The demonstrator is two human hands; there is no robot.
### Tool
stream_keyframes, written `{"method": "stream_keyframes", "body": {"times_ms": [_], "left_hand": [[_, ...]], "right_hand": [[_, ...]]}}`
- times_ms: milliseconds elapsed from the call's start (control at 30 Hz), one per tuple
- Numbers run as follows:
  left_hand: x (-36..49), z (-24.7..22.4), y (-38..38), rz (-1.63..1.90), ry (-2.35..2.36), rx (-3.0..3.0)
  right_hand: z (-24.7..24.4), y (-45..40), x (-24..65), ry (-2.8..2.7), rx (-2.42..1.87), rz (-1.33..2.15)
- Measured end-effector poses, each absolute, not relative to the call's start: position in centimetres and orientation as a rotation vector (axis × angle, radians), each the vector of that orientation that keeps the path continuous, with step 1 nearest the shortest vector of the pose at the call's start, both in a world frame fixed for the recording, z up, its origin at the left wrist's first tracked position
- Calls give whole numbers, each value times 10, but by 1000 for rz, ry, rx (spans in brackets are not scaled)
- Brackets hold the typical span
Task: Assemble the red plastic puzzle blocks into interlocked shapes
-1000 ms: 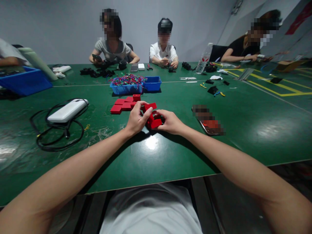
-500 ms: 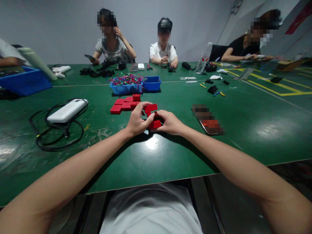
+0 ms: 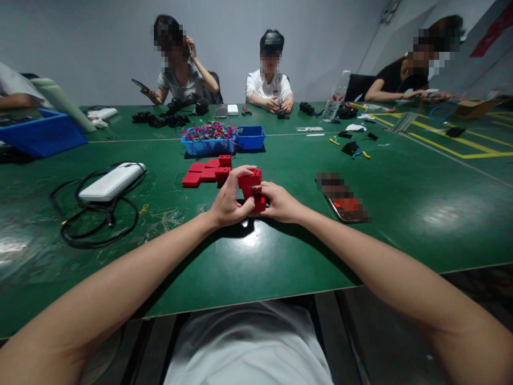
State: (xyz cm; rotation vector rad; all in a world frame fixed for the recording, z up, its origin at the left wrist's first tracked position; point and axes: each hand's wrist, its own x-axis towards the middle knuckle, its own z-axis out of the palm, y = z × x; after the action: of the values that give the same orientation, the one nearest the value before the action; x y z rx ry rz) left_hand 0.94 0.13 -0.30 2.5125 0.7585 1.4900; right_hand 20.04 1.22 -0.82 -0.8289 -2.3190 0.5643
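Note:
Both hands are closed around red plastic blocks above the green table. My left hand [image 3: 231,201] grips an upright red block [image 3: 250,183] between its thumb and fingers, with holes showing in the top. Just below and to the right, my right hand [image 3: 280,203] pinches a lower red block [image 3: 261,203] with thumb and forefinger. The two red pieces meet or overlap; whether they are joined I cannot tell. Behind my left hand lies a group of red blocks [image 3: 207,174], some flat and some on end.
Beyond the blocks stand a blue bin of coloured wires [image 3: 208,145] and a smaller blue bin [image 3: 251,140]. A white power bank [image 3: 112,183] with black cable lies left, a phone [image 3: 342,200] right. Several people sit across the green table [image 3: 256,267].
The red block in my left hand has turned: its cut-out face showed before, now its top with holes does. Across the table, one person's phone has shifted left and up.

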Motion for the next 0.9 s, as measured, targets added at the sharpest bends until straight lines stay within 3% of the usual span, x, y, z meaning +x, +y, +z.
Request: {"method": "stream_keyframes", "body": {"times_ms": [900], "left_hand": [[8,-9,5,1442,1108,2454]], "right_hand": [[-6,9,199,-2057,-1058,646]]}}
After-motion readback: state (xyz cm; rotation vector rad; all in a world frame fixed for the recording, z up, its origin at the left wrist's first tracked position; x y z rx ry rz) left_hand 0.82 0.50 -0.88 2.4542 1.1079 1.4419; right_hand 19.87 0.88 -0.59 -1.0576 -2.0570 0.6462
